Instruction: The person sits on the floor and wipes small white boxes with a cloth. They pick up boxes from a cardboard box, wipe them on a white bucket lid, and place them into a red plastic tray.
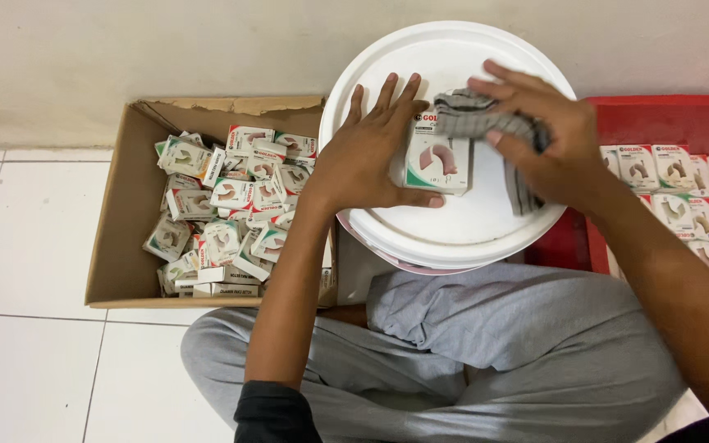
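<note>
Head view, looking down over crossed legs in grey trousers (486, 344) on a white tiled floor (26, 246)

White round bucket lid (461, 230) in the middle, resting above the lap, used as a work surface

Small white box (439, 162) with a pink curved part pictured on its face, lying flat on the lid, roughly at its centre

Left hand (367, 156) flat on the lid, fingers spread and straight, thumb pressed along the lower edge of the small white box, palm just beside its left side; not closed around anything

Right hand (539, 135) curled over a grey cloth (473, 115), fingers clamped on it, cloth bunched against the top edge of the box and trailing down under the palm

Open cardboard box (121, 221) to the left of the lid, on the floor, holding a loose heap of small boxes (227, 213) of the same kind, tipped at all angles

Red tray (666, 119) to the right, partly under the lid's edge, with more of the same boxes in neat rows (683, 193), faces up

Pale wall (125, 49) along the top
</note>
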